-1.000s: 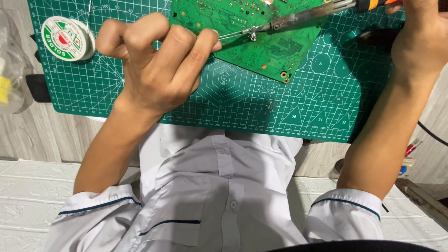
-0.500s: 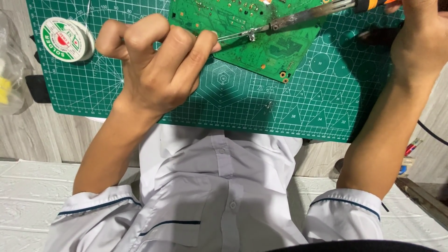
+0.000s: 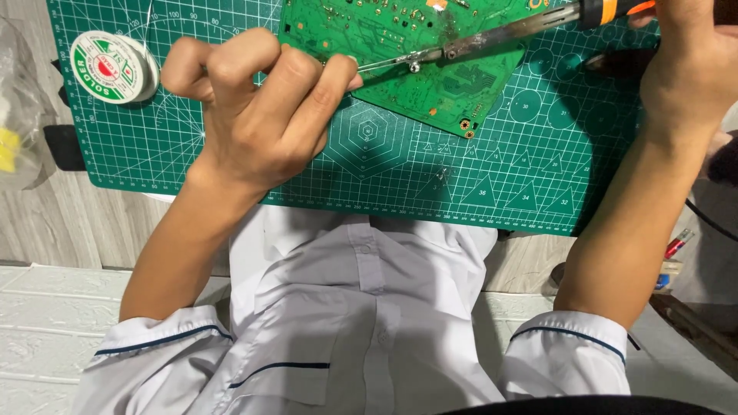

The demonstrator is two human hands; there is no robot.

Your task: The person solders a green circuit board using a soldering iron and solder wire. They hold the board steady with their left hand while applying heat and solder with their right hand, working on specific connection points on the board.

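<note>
Head view, looking down: soldering work on a green circuit board is in hand, judged from how the tools lie. That board lies flat on a green cutting mat, at the mat's far middle, with its near corner pointing toward the person. The right hand is closed around the orange-and-black handle of a soldering iron; the iron's metal shaft runs leftward over the board, and its tip sits low over the board's near-left part. The left hand is curled, fingertips pinched together just beside the iron's tip; a thin bright piece shows there, but whether it is solder wire or tweezers cannot be told. A spool of solder rests on the mat's far-left corner, well apart from the board. A clear plastic bag lies off the mat at the left edge. As a judgement, the step is heating or feeding one joint. The next move calls for a steady tip on the pad, a light feed from the left fingers, and keeping those fingers clear of the hot shaft.
</note>
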